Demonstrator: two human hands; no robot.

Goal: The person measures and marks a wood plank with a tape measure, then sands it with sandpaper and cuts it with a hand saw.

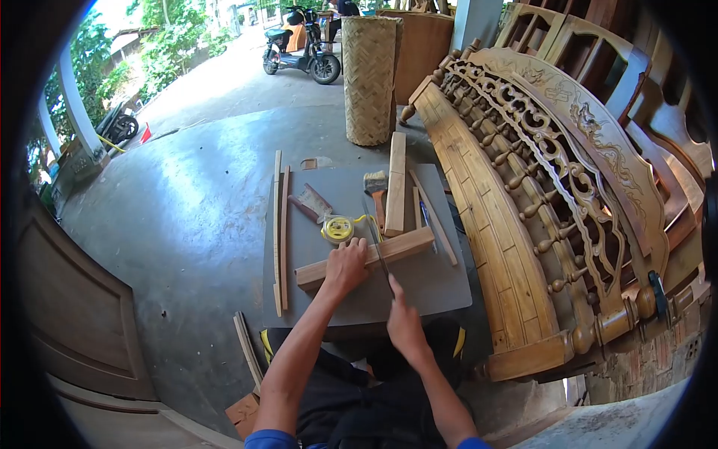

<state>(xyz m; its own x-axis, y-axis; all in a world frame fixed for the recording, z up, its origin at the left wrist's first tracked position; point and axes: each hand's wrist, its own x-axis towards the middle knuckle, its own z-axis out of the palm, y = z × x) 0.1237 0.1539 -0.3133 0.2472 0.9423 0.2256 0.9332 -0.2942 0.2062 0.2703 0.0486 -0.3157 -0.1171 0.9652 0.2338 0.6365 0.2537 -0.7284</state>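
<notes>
Near the middle of the frame the left hand point(345, 266) lies palm-down on a wooden batten point(404, 247), its fingers spread flat and pressing rather than wrapped around it; the batten lies at a slant across the grey table point(434, 288), running from lower left to upper right. Just below and to the right, the right hand point(404, 323) is closed around the handle of a handsaw point(376, 241), whose thin blade runs up and to the left across the batten, just beside the left hand's fingers. Touching the far edge of the batten sits a yellow tape measure point(338, 229), with a short length of tape drawn out to the right. Above it on the table lie a paintbrush point(376, 188) with an orange handle, a small flat scraper-like tool point(313, 202) and a broad wooden plank point(396, 183) pointing towards the top of the frame. Two long thin wooden strips point(280, 224) rest along the table's left edge, and another slim strip point(435, 218) lies at an angle on the right. To the right of the table stands a large carved wooden bench back point(523, 187). At the upper middle stands a roll of woven matting point(368, 78), with a parked scooter point(303, 54) behind it on the concrete floor point(194, 202).
</notes>
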